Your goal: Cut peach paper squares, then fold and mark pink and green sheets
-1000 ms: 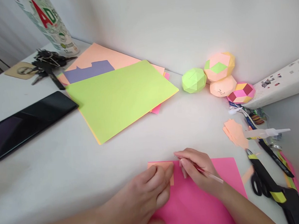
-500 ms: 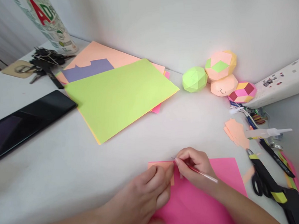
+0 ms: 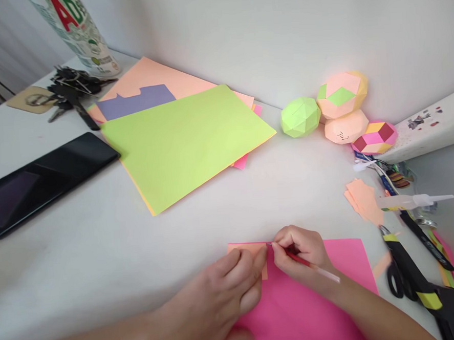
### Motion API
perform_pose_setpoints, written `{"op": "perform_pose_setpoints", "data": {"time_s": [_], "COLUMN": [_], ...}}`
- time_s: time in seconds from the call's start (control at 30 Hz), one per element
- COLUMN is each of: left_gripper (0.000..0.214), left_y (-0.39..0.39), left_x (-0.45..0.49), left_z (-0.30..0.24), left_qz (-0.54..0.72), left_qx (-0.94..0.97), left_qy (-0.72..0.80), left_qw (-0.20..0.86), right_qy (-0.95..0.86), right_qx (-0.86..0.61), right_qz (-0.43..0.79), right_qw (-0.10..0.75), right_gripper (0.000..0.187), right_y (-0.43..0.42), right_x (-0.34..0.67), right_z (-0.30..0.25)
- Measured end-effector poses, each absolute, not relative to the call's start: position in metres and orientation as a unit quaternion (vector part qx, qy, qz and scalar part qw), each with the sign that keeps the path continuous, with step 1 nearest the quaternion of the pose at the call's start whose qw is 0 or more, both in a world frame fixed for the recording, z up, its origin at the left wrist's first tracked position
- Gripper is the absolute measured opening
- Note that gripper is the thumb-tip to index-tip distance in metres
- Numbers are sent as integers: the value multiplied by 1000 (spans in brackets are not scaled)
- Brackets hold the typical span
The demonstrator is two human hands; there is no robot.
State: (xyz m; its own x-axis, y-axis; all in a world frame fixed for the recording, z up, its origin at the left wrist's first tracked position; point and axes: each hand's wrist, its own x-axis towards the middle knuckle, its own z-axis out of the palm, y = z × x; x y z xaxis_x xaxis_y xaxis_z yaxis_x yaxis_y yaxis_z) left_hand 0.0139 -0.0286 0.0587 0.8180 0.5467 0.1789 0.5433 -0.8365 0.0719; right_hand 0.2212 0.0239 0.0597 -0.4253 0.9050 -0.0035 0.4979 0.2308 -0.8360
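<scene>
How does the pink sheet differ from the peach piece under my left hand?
The pink sheet is far larger than the peach piece. The peach piece lies on top, mostly covered by the left hand; the pink sheet lies beneath it. Both look like paper.

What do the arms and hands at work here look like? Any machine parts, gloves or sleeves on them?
No machine parts: these are a person's own. The left hand and right hand are bare, without gloves, and I see no rings. No sleeve, watch or bracelet shows on the visible stretch of either forearm, and no cables or markings stand out.
</scene>
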Motion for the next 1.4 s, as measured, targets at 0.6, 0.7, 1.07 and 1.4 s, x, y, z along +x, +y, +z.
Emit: {"op": "perform_pose_setpoints", "data": {"time_s": [0.6, 0.7, 1.07, 1.4], "left_gripper": [70, 69, 72, 73], "left_y": [-31, -31, -31, -31], "left_x": [14, 13, 14, 15], "left_z": [56, 56, 55, 55], "left_qz": [92, 93, 92, 90], "left_qx": [953, 953, 954, 954], "left_qy": [290, 289, 286, 286], "left_qw": [13, 11, 13, 10], "right_qy": [-756, -759, -752, -753], "right_qx": [-456, -454, -459, -461], "right_qz": [398, 399, 407, 407], "right_qw": [249, 244, 240, 233], "right_gripper": [22, 23, 23, 24], "right_y": [26, 27, 27, 28], "right_x": [223, 221, 220, 221], "right_z": [57, 60, 63, 64]}}
